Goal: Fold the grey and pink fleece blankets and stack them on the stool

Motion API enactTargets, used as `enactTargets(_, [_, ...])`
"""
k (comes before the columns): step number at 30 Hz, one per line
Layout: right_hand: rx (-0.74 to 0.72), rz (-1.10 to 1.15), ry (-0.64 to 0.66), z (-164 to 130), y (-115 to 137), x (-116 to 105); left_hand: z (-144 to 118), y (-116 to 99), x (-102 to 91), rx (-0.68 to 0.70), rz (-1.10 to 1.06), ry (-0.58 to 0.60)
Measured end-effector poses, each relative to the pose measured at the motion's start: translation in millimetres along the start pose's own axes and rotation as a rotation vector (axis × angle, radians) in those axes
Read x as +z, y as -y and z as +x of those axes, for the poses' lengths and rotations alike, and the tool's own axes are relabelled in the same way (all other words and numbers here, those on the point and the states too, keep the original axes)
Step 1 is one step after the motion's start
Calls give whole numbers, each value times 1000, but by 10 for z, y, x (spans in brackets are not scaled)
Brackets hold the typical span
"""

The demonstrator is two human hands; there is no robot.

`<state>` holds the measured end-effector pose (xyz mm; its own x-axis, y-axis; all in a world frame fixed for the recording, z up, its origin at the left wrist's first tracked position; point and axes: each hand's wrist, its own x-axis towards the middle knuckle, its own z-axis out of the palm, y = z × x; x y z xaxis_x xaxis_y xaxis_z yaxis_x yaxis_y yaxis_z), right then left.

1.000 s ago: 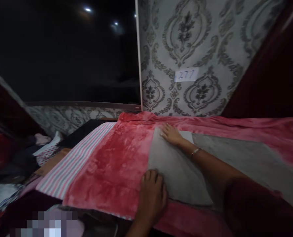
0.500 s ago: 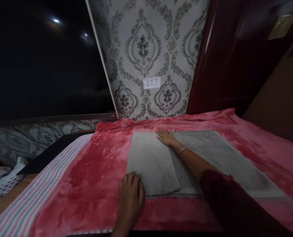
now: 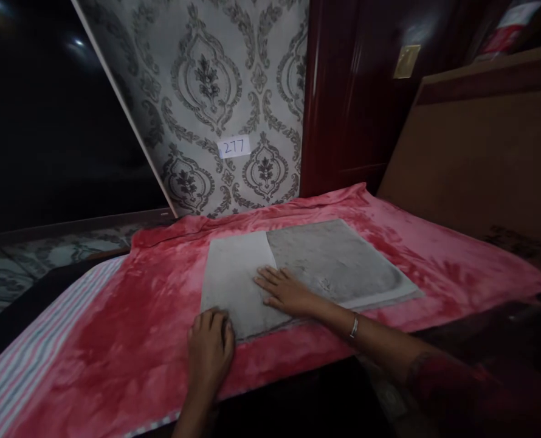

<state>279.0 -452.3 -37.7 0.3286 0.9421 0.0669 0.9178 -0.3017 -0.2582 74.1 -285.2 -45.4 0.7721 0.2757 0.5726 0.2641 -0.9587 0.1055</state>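
A grey cloth (image 3: 338, 258) lies flat, its left part folded over as a paler panel (image 3: 236, 258). My right hand (image 3: 286, 292), with a silver bracelet at the wrist, rests palm down on the panel near its fold edge, fingers spread. At the near left corner of the cloth, my left hand (image 3: 210, 340) has its fingers bent together over the edge; the fingertips are partly hidden.
Under the cloth spreads a red and pink plush blanket (image 3: 156, 328). A striped fabric (image 3: 70, 328) lies at its left. Behind stand a dark screen (image 3: 56, 121), patterned wall with a paper label "277" (image 3: 234, 146), a dark red door (image 3: 343, 109) and a cardboard box (image 3: 480, 164).
My right hand has slid from the panel's far edge toward me, to its middle near the fold edge. My left hand stays at the near corner. The view has turned right.
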Motion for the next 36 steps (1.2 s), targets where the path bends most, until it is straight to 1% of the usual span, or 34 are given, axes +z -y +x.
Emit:
enactTargets(3, [34,46,12,-168,66,5,17,15,-27,-24,2,23])
enactTargets(7, [-29,147,-10,-457,127,27,138,84,-69,-36,-51,92])
enactTargets(9, [-117,271,-28,-658,75,26,301,80,-46,3,-127,129])
enactTargets(10, [-148,351,-64,-766,9,6,416,52,-14,35,-172,147])
enactTargets(12, [-126,484,-204,-992,-219,-82,706,-73,91,116,-242,201])
enactTargets(13, [-63,516,-301,-1109,-376,-145,874,-170,157,155,-257,237])
enactTargets(14, [40,512,-414,-1229,-554,-213,1048,-284,228,183,-255,279])
enactTargets(16, [305,415,-626,-1472,-936,-336,1384,-540,363,201,-203,393])
enactTargets(18, [583,269,-775,-1707,-1285,-404,1645,-783,479,174,-106,514])
enactTargets(19, [702,199,-816,-1815,-1427,-411,1730,-882,530,156,-57,559])
enactTargets(20, [788,146,-830,-1914,-1542,-401,1781,-960,580,147,-14,589])
enactTargets(21, [854,110,-826,-2001,-1629,-379,1801,-1017,629,147,22,593])
enactTargets(24, [966,82,-768,-2192,-1759,-287,1731,-1073,773,176,93,521])
enactTargets(27, [998,92,-720,-2283,-1799,-249,1637,-1039,870,213,111,460])
enactTargets(32, [995,161,-696,-2307,-1880,-305,1639,-992,898,264,101,462])
enactTargets(36, [1010,254,-706,-2339,-1952,-302,1654,-990,915,306,85,453])
